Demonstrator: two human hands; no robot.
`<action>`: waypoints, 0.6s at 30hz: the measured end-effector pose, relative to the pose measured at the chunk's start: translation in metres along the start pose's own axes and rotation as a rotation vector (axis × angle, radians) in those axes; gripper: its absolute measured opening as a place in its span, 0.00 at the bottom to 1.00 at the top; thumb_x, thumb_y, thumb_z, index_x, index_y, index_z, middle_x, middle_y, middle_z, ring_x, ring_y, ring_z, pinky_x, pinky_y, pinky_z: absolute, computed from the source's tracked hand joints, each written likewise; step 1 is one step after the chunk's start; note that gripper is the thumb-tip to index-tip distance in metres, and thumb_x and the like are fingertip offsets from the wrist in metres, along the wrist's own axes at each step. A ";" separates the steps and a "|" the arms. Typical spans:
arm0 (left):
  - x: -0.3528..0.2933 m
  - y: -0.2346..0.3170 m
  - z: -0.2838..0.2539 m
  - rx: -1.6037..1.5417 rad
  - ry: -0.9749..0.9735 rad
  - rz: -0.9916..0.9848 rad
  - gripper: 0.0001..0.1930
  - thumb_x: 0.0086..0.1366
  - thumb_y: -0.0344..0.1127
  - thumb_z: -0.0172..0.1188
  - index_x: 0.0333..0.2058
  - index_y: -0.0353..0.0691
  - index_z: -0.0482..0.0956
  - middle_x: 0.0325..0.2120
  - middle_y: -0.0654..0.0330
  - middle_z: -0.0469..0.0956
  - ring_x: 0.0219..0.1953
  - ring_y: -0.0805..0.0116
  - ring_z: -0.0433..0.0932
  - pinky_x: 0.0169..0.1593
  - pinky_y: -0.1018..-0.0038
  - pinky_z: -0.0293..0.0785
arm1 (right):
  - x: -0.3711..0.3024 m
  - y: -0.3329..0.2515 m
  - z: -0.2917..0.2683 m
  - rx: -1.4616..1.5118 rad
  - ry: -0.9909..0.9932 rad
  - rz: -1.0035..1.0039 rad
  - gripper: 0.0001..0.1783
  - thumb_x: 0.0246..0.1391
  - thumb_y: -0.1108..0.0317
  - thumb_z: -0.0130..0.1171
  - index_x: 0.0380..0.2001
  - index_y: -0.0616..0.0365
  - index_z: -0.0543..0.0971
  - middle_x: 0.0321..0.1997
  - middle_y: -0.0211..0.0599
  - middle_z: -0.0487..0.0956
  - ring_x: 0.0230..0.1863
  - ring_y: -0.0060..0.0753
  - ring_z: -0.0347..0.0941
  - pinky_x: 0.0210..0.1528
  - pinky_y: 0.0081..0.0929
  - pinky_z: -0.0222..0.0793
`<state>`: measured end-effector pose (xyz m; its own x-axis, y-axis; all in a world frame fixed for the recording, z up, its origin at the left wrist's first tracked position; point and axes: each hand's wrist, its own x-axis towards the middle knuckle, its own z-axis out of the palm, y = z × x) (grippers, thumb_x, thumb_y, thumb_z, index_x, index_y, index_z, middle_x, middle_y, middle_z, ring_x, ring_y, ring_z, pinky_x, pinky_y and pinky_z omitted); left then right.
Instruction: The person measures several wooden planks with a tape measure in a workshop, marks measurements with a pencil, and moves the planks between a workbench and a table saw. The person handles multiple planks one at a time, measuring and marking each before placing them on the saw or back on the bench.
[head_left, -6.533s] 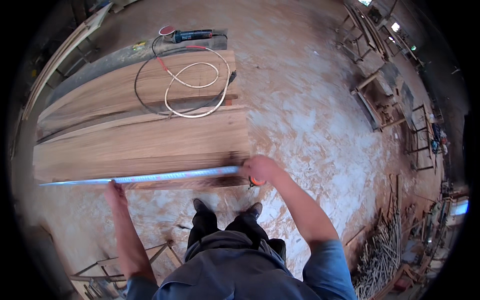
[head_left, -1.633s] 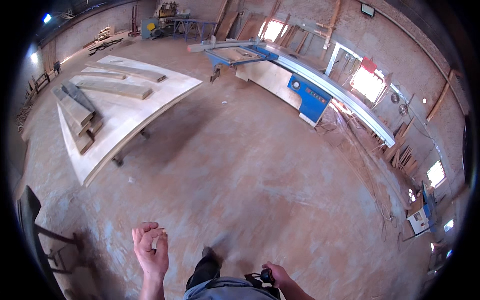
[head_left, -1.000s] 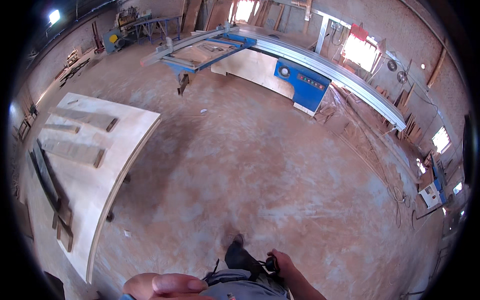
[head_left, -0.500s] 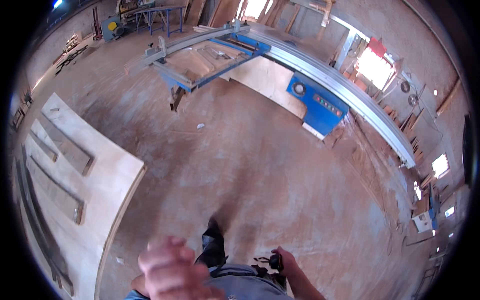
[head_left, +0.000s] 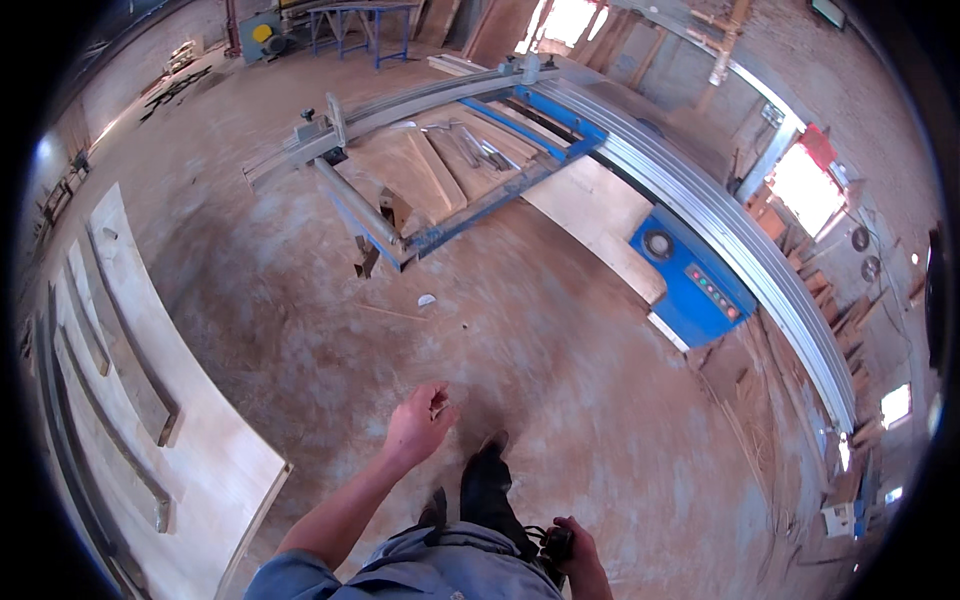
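Note:
My left hand [head_left: 418, 428] is held out over the floor in front of me, its fingers curled in. Whatever lies inside those fingers, if anything, is too small to make out. Low by my right hip, my right hand [head_left: 580, 548] is closed round a small black tape measure [head_left: 557, 543] with a dark strap hanging at its side. Ahead stands a blue and white sliding table saw [head_left: 690, 280]. On its outrigger frame [head_left: 480, 205] lie a wooden strip [head_left: 436, 172] and some metal pieces [head_left: 482, 150].
To my left a pale wooden sheet [head_left: 215, 440] carries several boards [head_left: 130, 340]. A white scrap [head_left: 427, 300] lies on the dusty floor. Behind the saw, timber leans on the wall; a blue metal stand [head_left: 362, 20] is at the back. Offcuts [head_left: 830, 300] lie along the right.
The saw appears closer and further right, and the sheet has slid lower in view. My left hand has swung forward, away from my body; the right still grips the tape measure.

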<state>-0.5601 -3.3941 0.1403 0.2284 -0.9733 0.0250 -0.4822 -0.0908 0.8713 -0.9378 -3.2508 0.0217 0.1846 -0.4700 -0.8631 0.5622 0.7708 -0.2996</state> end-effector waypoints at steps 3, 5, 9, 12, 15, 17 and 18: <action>0.081 -0.016 0.002 0.039 0.059 -0.067 0.22 0.57 0.37 0.62 0.49 0.36 0.73 0.36 0.52 0.80 0.38 0.58 0.80 0.42 0.66 0.75 | 0.047 -0.063 0.039 -0.024 0.006 0.014 0.21 0.62 0.50 0.47 0.45 0.58 0.71 0.31 0.43 0.77 0.32 0.47 0.76 0.32 0.47 0.72; 0.146 -0.024 -0.002 0.043 0.154 -0.091 0.22 0.57 0.37 0.62 0.49 0.35 0.73 0.35 0.52 0.80 0.37 0.58 0.80 0.42 0.67 0.75 | 0.079 -0.115 0.070 -0.034 0.021 -0.023 0.20 0.61 0.51 0.48 0.44 0.58 0.72 0.30 0.42 0.78 0.30 0.46 0.76 0.30 0.46 0.72; 0.267 -0.035 -0.036 -0.010 0.338 -0.172 0.23 0.57 0.37 0.61 0.50 0.33 0.72 0.31 0.53 0.80 0.36 0.59 0.80 0.41 0.68 0.75 | 0.129 -0.218 0.135 -0.166 0.011 -0.123 0.15 0.57 0.55 0.52 0.38 0.54 0.73 0.25 0.39 0.76 0.21 0.45 0.73 0.21 0.42 0.69; 0.343 -0.072 -0.063 -0.021 0.476 -0.257 0.23 0.57 0.40 0.61 0.48 0.33 0.72 0.29 0.53 0.79 0.35 0.57 0.79 0.40 0.67 0.74 | 0.155 -0.287 0.169 -0.181 -0.028 -0.164 0.16 0.58 0.53 0.51 0.38 0.54 0.73 0.24 0.39 0.76 0.20 0.45 0.73 0.19 0.41 0.69; 0.419 -0.074 -0.090 0.060 0.549 -0.302 0.20 0.57 0.43 0.59 0.43 0.35 0.74 0.28 0.52 0.78 0.33 0.56 0.79 0.39 0.65 0.73 | 0.179 -0.346 0.193 -0.151 -0.013 -0.191 0.17 0.59 0.51 0.50 0.37 0.54 0.72 0.24 0.39 0.76 0.19 0.46 0.72 0.19 0.41 0.69; 0.474 -0.087 -0.114 0.129 0.573 -0.350 0.19 0.57 0.45 0.58 0.39 0.36 0.75 0.27 0.50 0.77 0.33 0.55 0.78 0.39 0.63 0.73 | 0.194 -0.377 0.213 -0.077 0.018 -0.141 0.17 0.60 0.52 0.49 0.37 0.55 0.72 0.23 0.41 0.76 0.19 0.47 0.72 0.19 0.41 0.70; 0.503 -0.108 -0.129 0.150 0.586 -0.378 0.18 0.57 0.46 0.58 0.37 0.36 0.75 0.27 0.50 0.77 0.33 0.54 0.78 0.38 0.62 0.72 | 0.206 -0.387 0.225 -0.081 0.031 -0.158 0.16 0.60 0.53 0.49 0.37 0.56 0.72 0.23 0.40 0.75 0.19 0.45 0.72 0.18 0.41 0.71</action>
<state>-0.2848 -3.8463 0.1220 0.7999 -0.5994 0.0305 -0.3818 -0.4690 0.7964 -0.9363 -3.7431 0.0510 0.0738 -0.5753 -0.8146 0.5155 0.7212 -0.4627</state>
